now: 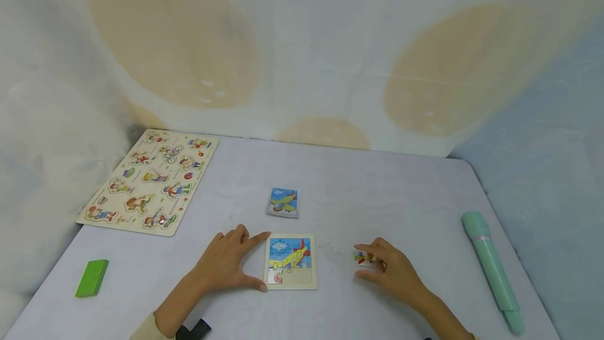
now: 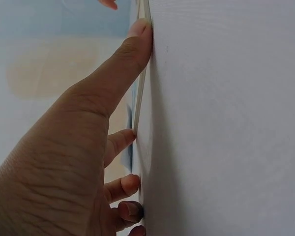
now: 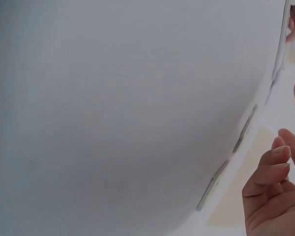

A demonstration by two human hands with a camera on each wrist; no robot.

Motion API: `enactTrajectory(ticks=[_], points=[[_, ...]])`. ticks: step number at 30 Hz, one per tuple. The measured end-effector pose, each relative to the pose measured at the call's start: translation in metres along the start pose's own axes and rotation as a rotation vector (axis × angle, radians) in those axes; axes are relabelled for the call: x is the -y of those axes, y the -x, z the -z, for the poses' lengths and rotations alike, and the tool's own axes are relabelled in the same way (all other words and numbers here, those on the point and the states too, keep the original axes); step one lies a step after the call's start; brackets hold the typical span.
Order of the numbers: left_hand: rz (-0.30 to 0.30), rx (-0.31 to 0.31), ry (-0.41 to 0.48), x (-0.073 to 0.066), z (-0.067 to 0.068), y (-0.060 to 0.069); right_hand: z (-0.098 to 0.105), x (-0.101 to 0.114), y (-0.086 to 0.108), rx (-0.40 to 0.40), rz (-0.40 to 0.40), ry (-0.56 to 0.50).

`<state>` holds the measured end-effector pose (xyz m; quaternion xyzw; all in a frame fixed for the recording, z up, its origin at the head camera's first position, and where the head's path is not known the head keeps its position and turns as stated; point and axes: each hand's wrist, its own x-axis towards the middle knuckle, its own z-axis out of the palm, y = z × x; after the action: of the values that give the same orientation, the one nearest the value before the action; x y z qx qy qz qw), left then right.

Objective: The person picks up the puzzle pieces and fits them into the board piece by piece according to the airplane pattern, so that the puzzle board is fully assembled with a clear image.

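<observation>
A small wooden jigsaw board (image 1: pixel 290 286) with an airplane picture lies in the middle of the table; pieces fill its upper part and lower left, and bare wood shows at the lower right. My left hand (image 1: pixel 225 262) touches its left edge, thumb at the lower corner and index finger at the upper one. The left wrist view shows this thumb (image 2: pixel 108 73) against the board's rim. To the right, my right hand (image 1: pixel 394 272) hovers with thumb and index finger apart around loose puzzle pieces (image 1: pixel 362 258). In the right wrist view, that hand (image 3: pixel 275 191) is apart from the pieces (image 3: pixel 212 186).
A small stack with an airplane picture (image 1: pixel 283 202) lies behind the board. A large wooden figure puzzle (image 1: pixel 155 177) is at the back left. A green block (image 1: pixel 92 278) lies front left, a mint-green cylinder (image 1: pixel 493 272) along the right side. Fabric walls (image 1: pixel 321 41) surround the table.
</observation>
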<state>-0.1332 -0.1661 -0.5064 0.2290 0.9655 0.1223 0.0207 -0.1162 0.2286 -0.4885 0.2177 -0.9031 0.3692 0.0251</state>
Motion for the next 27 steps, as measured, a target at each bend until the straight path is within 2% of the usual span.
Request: enactTrajectory(ticks=[4,14,27], points=[[0.003,-0.001,-0.001,0.000,0.000,0.000,0.006,-0.007,0.003,-0.021,-0.023,0.043],[0.010,0.007,-0.001,-0.001,0.001,0.000,0.008,-0.015,0.006,-0.005,-0.110,0.127],[0.009,0.005,-0.012,-0.001,-0.001,0.000,0.007,-0.017,0.004,-0.005,-0.158,0.128]])
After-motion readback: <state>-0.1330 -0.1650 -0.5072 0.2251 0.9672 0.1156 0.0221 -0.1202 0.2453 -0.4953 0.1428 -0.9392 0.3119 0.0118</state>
